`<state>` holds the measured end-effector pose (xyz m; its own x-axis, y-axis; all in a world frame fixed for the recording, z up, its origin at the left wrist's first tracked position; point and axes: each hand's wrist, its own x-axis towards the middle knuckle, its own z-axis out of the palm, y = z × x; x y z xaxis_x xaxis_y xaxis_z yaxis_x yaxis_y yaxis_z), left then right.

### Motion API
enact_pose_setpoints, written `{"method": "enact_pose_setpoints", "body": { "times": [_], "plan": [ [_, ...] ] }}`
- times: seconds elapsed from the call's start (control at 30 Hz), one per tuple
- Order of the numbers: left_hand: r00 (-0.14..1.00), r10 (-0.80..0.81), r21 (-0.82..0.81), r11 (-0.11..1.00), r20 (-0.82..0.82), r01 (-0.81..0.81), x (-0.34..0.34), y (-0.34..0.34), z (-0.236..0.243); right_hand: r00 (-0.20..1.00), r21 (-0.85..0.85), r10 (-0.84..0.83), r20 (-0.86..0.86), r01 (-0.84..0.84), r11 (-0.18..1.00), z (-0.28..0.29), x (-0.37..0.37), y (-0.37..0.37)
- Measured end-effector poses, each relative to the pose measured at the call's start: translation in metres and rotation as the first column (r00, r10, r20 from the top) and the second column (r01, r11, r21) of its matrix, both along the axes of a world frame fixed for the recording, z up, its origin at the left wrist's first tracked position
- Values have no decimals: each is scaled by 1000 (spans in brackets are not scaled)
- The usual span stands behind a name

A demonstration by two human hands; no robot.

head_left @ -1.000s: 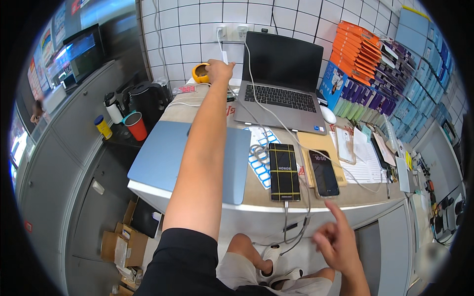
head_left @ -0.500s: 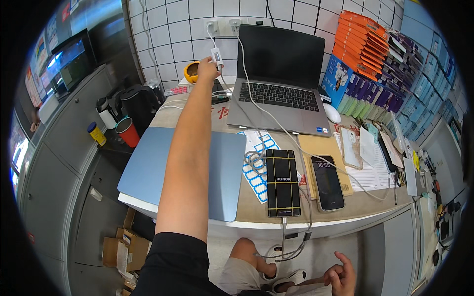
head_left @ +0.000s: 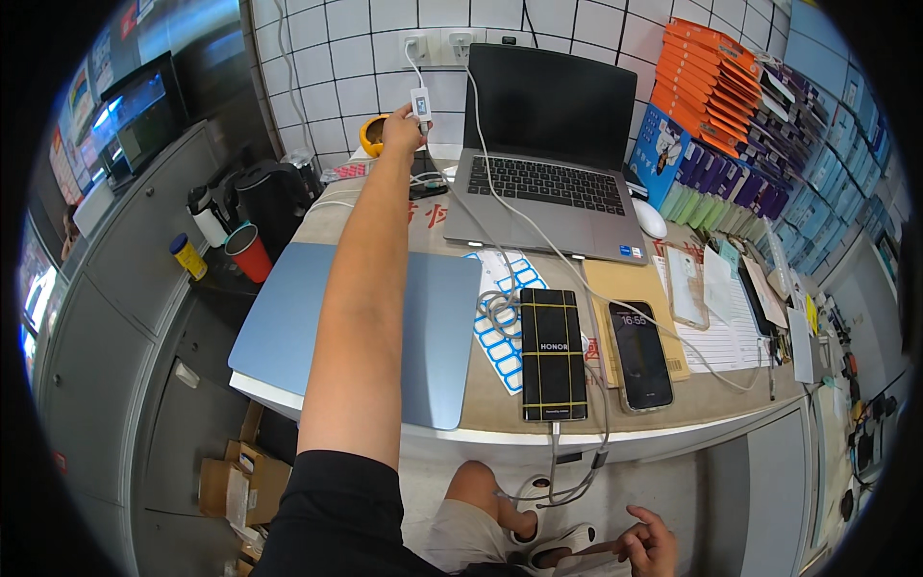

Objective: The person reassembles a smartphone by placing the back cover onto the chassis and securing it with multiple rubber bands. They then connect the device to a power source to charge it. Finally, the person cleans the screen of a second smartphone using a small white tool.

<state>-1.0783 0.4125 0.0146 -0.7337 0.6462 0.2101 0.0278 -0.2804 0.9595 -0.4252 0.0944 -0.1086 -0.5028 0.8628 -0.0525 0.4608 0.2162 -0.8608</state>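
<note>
At the end of my stretched left arm, my left hand (head_left: 402, 133) grips a small white inline adapter with a little screen (head_left: 420, 102), joined to cables below the wall sockets (head_left: 435, 48). A yellow bowl (head_left: 370, 133) is just behind it. An open grey laptop (head_left: 543, 197) stands to its right, and a closed blue-grey laptop (head_left: 442, 365) lies under my forearm. A black, yellow-lined device (head_left: 553, 380) with a cable plugged in lies beside a smartphone (head_left: 640, 370). My right hand (head_left: 649, 539) hangs empty below the desk edge, fingers loosely bent and apart.
Orange, purple and blue boxes (head_left: 697, 77) are stacked at the right, near a white mouse (head_left: 650, 219) and papers. A kettle (head_left: 264, 197) and red cup (head_left: 248, 255) stand at the left, above cardboard boxes (head_left: 260, 486). Cables cross the desk (head_left: 490, 409).
Since a second ago, my left hand has raised the white adapter slightly, with its screen now facing me. My right hand has dropped from beside the smartphone to below the desk.
</note>
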Motion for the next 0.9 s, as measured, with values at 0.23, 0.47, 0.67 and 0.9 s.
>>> {"method": "enact_pose_setpoints", "body": {
  "times": [0.23,0.47,0.67,0.9],
  "plan": [
    [1000,-13,4,1000,-1,13,-2,-1,0,999,-44,-14,-41,12,999,-1,-1,-2],
    [1000,-20,4,1000,0,20,0,-2,1,988,-189,-79,-132,53,981,7,-10,-7],
    [1000,-14,-2,1000,8,14,0,-3,1,989,-150,-67,-131,47,988,2,-11,-7],
    [998,-57,27,998,-10,57,-4,2,-4,990,-81,-74,-119,65,995,8,-19,-9]
  ]
}}
